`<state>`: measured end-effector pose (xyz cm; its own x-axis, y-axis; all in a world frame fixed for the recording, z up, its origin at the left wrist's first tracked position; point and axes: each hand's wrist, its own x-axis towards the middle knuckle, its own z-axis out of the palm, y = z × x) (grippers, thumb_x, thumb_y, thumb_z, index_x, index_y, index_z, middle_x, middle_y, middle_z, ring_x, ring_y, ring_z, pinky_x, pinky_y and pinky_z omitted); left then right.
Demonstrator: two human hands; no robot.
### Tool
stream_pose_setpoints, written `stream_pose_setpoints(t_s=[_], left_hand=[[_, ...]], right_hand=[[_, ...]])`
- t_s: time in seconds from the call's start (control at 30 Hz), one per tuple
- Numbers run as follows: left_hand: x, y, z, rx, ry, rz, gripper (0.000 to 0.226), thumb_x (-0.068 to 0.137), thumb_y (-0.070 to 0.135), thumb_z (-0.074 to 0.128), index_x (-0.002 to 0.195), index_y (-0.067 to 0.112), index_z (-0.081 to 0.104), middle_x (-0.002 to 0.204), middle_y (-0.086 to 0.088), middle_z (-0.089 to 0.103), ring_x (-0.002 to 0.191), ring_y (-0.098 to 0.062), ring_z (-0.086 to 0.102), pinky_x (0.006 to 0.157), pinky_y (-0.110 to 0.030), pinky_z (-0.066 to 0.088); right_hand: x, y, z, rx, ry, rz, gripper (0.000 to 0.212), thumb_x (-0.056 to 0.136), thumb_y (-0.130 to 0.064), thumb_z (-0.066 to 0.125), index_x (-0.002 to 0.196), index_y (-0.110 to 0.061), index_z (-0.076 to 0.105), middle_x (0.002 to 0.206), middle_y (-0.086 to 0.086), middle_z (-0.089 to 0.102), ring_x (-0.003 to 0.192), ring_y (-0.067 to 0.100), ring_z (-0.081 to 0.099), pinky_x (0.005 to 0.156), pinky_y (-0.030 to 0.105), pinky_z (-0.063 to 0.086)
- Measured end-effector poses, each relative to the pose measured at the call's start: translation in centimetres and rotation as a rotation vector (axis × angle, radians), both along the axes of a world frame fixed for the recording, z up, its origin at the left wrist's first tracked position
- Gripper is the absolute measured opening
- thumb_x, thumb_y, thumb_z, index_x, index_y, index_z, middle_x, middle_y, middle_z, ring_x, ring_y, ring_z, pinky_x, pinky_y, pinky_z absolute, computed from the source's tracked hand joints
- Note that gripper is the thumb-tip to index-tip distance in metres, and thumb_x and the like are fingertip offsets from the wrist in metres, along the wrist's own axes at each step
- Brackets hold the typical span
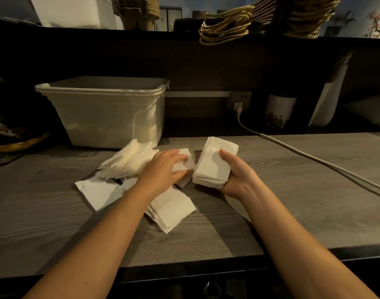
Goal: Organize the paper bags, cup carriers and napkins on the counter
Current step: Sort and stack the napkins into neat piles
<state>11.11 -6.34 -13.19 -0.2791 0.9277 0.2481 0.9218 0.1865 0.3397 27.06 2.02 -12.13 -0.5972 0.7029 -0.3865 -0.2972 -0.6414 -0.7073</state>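
Two hands sort napkins on the table (292, 190): five lots in all.
The right hand (238, 180) clenches one neat stack (215, 167) at the table's middle, thumb on top and fingers beneath. The left hand (163, 169) lies nearly flat, fingers loosely spread, pressing a few loose napkins (185, 162) at the stack's 9 o'clock. From the left hand, one fanned heap (128, 160) sits at 10 o'clock, one sheet (98, 195) at 8 o'clock, one pile (174, 210) at 6 o'clock. One bin (107, 111) stands at 11 o'clock.
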Motion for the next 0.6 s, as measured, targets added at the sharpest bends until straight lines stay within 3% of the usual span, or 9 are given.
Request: stream_pose_setpoints(t_s=[0.27,0.43,0.6], left_hand=[[-0.3,0.03,-0.15,0.061,-0.045,-0.02,0.038,0.096,0.032,0.047,0.133,0.024,0.051,0.136,0.006,0.051,0.123,-0.012,0.045,0.096,-0.024,0.034],[-0.21,-0.23,0.14,0.053,-0.031,-0.012,0.039,0.095,0.014,0.043,0.131,0.028,0.05,0.129,0.004,0.055,0.111,-0.016,0.05,0.089,-0.031,0.042],[-0.16,0.42,-0.05,0.172,-0.133,0.136,0.031,0.098,0.022,0.042,0.126,0.021,0.057,0.12,-0.002,0.06,0.104,-0.02,0.054,0.081,-0.029,0.041]], right_hand=[[0.19,0.18,-0.01,-0.023,0.013,-0.011,0.035,0.096,-0.025,0.05,0.127,-0.008,0.048,0.111,0.02,0.062,0.092,0.036,0.06,0.068,0.051,0.046],[0.22,0.35,-0.06,-0.023,0.018,-0.008,0.037,0.095,-0.024,0.051,0.128,-0.009,0.047,0.116,0.02,0.061,0.095,0.037,0.06,0.069,0.052,0.047],[0.07,0.37,-0.47,-0.016,0.005,0.049,0.04,0.095,-0.023,0.051,0.131,-0.007,0.046,0.116,0.022,0.063,0.097,0.037,0.063,0.073,0.053,0.049]])
